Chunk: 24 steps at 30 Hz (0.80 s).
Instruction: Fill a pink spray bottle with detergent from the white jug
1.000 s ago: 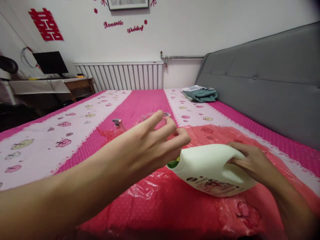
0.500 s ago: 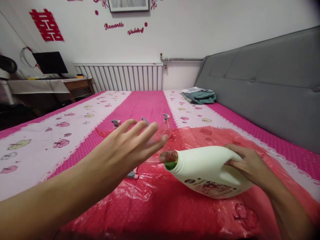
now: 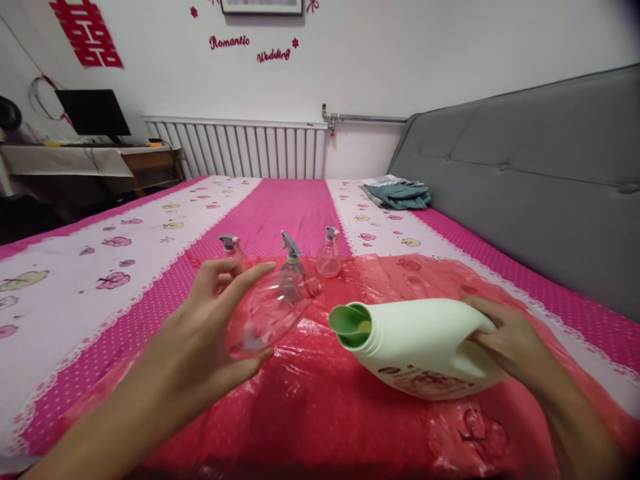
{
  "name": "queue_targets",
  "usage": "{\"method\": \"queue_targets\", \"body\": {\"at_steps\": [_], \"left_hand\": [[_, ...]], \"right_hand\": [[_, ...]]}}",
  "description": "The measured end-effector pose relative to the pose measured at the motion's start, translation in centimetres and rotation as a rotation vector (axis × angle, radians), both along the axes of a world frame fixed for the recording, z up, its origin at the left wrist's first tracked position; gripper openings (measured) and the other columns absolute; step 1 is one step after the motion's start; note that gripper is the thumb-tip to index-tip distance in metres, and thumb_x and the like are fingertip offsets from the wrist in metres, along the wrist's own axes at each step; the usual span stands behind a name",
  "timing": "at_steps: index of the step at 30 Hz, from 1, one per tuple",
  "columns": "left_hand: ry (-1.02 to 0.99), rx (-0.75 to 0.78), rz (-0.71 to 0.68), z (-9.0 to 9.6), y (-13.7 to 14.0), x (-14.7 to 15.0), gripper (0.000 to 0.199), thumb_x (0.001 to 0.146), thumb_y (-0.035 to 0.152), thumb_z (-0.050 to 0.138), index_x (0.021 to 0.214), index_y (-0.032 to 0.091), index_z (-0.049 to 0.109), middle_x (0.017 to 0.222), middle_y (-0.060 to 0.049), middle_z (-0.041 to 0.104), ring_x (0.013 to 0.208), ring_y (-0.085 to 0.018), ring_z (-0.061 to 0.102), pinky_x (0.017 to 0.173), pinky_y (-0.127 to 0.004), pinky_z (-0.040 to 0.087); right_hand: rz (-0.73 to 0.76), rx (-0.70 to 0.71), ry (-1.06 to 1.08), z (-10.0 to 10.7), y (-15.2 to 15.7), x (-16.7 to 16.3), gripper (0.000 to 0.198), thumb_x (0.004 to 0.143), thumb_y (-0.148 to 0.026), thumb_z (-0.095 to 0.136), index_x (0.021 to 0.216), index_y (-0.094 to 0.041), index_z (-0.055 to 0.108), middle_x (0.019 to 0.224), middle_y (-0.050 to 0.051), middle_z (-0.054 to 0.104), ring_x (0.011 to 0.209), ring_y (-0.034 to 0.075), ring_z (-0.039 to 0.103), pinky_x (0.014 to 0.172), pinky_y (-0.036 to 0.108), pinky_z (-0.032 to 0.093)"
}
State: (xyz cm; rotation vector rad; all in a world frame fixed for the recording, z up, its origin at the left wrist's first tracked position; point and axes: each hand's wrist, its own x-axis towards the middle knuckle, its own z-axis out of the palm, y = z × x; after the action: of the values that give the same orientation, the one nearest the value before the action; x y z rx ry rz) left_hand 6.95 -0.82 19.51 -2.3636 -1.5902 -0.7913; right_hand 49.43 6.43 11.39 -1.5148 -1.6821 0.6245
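The left hand (image 3: 200, 347) has its fingers (image 3: 235, 273) curled around a clear pinkish plastic bottle without a cap (image 3: 267, 310), holding it tilted just above the crinkled red plastic sheet (image 3: 320, 413) spread over the pink patterned bed (image 3: 100, 267). The right hand (image 3: 510, 343) grips the rear handle of a large white plastic jug with a green spout (image 3: 420, 347), which lies on its side on the sheet, its open mouth near the bottle. Behind them three small spray bottles (image 3: 293, 253) stand upright. Folded teal clothes (image 3: 400, 193) lie by the grey headboard (image 3: 525, 173).
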Motion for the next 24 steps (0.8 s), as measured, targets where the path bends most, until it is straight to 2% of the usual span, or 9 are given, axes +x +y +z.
{"method": "queue_targets", "body": {"at_steps": [5,8,11,14,16,19,24], "left_hand": [[-0.356,0.046,0.075,-3.8,-1.0,-0.5,0.079,0.081,0.051,0.077,0.152,0.034,0.048,0.129,-0.009,0.052,0.118,-0.035,0.063,0.099,-0.059,0.062],[-0.458,-0.035,0.111,-5.9,-1.6,-0.3,0.082,0.081,0.052,0.079,0.154,0.038,0.043,0.136,-0.009,0.053,0.126,-0.039,0.061,0.107,-0.066,0.056],[-0.492,-0.054,0.165,-8.0,-2.1,0.0,0.081,0.081,0.052,0.078,0.153,0.040,0.042,0.139,-0.009,0.052,0.132,-0.043,0.056,0.113,-0.073,0.049],[-0.488,-0.022,0.161,-9.7,-2.1,0.0,0.077,0.083,0.053,0.076,0.151,0.039,0.044,0.143,-0.009,0.051,0.138,-0.044,0.051,0.117,-0.078,0.040],[-0.458,0.001,0.144,-10.7,-1.9,-0.2,0.077,0.082,0.054,0.077,0.151,0.038,0.046,0.143,-0.009,0.052,0.140,-0.046,0.049,0.114,-0.079,0.041],[-0.437,0.016,0.160,-11.7,-1.6,-0.7,0.080,0.080,0.056,0.078,0.151,0.035,0.047,0.145,-0.011,0.053,0.140,-0.045,0.050,0.112,-0.076,0.044],[-0.474,0.027,0.200,-12.8,-2.0,-2.0,0.083,0.082,0.059,0.076,0.154,0.033,0.043,0.154,-0.012,0.050,0.144,-0.043,0.048,0.120,-0.072,0.038]], "right_hand": [[-0.087,0.015,0.071,-0.7,-0.5,0.9,0.021,0.056,-0.036,0.065,0.068,-0.020,0.070,0.072,0.002,0.069,0.069,0.023,0.064,0.059,0.028,0.049],[-0.119,0.028,0.111,-1.1,-0.7,1.4,0.021,0.053,-0.034,0.065,0.067,-0.021,0.072,0.072,0.002,0.068,0.069,0.023,0.064,0.060,0.028,0.050],[-0.149,0.044,0.153,-1.6,-0.9,1.9,0.023,0.049,-0.033,0.067,0.068,-0.021,0.074,0.074,0.003,0.070,0.070,0.024,0.066,0.061,0.029,0.052],[-0.198,0.062,0.197,-2.0,-1.0,2.4,0.025,0.045,-0.031,0.070,0.068,-0.022,0.074,0.076,0.004,0.072,0.071,0.025,0.066,0.061,0.030,0.053],[-0.251,0.081,0.229,-2.5,-0.8,2.8,0.028,0.043,-0.031,0.071,0.069,-0.022,0.074,0.077,0.005,0.072,0.070,0.025,0.065,0.060,0.031,0.052],[-0.364,0.125,0.285,-3.5,0.2,3.5,0.029,0.044,-0.036,0.071,0.069,-0.022,0.074,0.076,0.006,0.071,0.069,0.024,0.063,0.059,0.032,0.051],[-0.529,0.197,0.413,-5.3,1.5,4.9,0.040,0.041,-0.051,0.078,0.064,-0.020,0.067,0.068,0.009,0.068,0.061,0.023,0.059,0.055,0.038,0.050]]}}
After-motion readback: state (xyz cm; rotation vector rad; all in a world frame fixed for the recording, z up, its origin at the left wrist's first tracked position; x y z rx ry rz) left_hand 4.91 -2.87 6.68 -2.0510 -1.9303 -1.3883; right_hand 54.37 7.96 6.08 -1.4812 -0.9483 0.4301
